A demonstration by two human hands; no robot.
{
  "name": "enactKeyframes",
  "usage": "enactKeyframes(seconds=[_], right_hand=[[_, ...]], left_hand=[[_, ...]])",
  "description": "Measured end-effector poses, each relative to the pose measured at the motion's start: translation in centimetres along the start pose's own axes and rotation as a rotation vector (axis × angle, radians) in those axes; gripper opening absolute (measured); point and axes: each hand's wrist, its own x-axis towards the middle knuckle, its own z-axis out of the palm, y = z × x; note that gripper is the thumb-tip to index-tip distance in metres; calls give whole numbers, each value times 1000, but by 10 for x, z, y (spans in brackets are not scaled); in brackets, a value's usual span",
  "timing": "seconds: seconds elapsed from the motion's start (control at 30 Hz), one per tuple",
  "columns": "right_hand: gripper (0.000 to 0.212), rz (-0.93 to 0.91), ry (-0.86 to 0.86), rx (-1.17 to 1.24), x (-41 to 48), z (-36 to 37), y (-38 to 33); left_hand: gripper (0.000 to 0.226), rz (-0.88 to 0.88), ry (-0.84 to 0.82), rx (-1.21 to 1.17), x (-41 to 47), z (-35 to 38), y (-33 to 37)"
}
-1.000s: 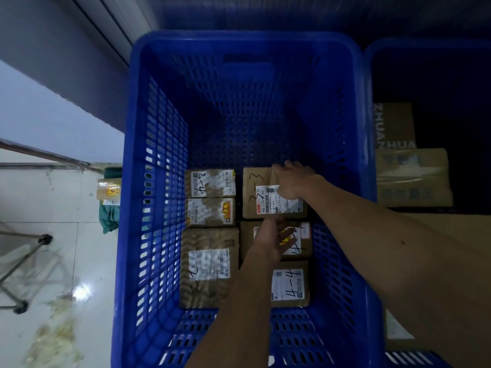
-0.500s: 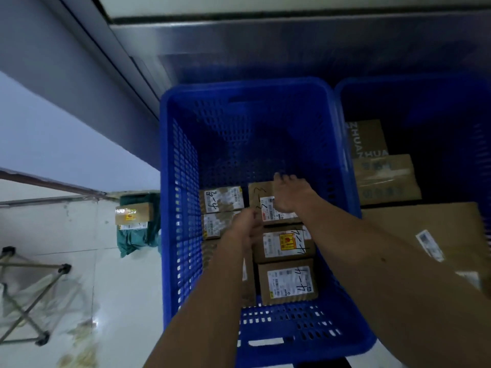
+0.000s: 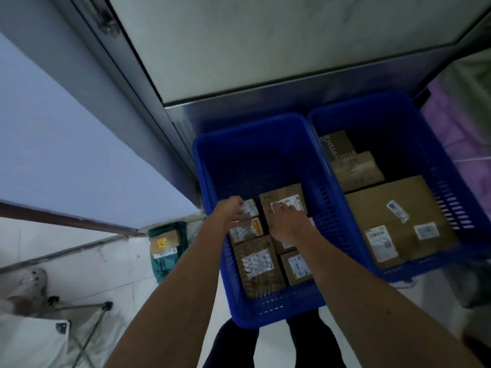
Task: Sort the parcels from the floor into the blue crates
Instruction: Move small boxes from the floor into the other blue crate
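Two blue crates stand side by side: the left crate (image 3: 210,166) and the right crate (image 3: 430,144). Several small labelled cardboard parcels lie flat in the left crate. My left hand (image 3: 231,209) has its fingers curled over the left edge of the back-left parcel (image 3: 250,207). My right hand (image 3: 288,225) lies flat, fingers apart, on the back-right parcel (image 3: 283,197) with handwriting on it. A small parcel (image 3: 162,241) lies on the floor left of the crates, on a green bag (image 3: 163,266).
The right crate holds a large flat box (image 3: 398,205) and two smaller boxes behind it. A metal-edged counter (image 3: 239,104) runs behind both crates. A folding stand (image 3: 82,306) and a white sack (image 3: 29,341) sit at lower left. My legs (image 3: 231,343) are under the left crate.
My head has pulled back, so both crates look smaller. My left hand moved from the middle parcels to the back-left one. My right hand slid nearer along the back-right parcel.
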Motion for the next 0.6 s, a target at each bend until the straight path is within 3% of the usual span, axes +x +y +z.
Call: enactKeyframes(seconds=[0.17,0.33,0.6], right_hand=[[68,11,23,134,-56,9,-4],[58,74,32,204,-96,18,0],[60,75,57,300,-154,22,8]], left_hand=[[54,23,-69,144,-35,-18,-2],[27,96,-25,171,-74,-28,-13],[7,137,15,211,-126,-21,-52]])
